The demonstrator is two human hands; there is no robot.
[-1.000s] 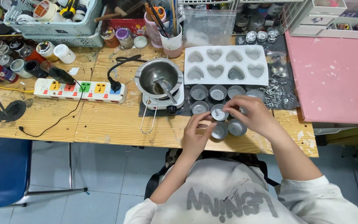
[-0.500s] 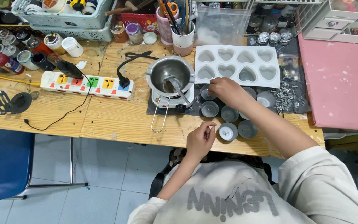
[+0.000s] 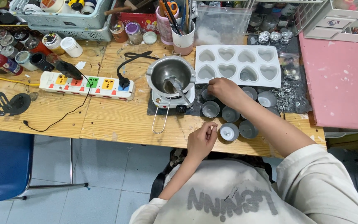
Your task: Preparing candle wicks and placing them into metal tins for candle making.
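White short-sleeved shirt, grey printed lettering across chest, perhaps faded, bare forearms

I see a bright, evenly lit bench (image 3: 104,120) with soft, short shadows. Glare glints inside the steel pot (image 3: 170,74). Focus is sharp; lines bend slightly toward the edges.

Pale raw-grained wooden workbench (image 3: 104,120), shiny steel melting pot (image 3: 171,74) beside a matt white rubbery heart-shaped mould tray (image 3: 238,65), small dull-metal round tealight cups (image 3: 211,109) below the tray, glossy white plastic power strip (image 3: 87,85) left of the pot
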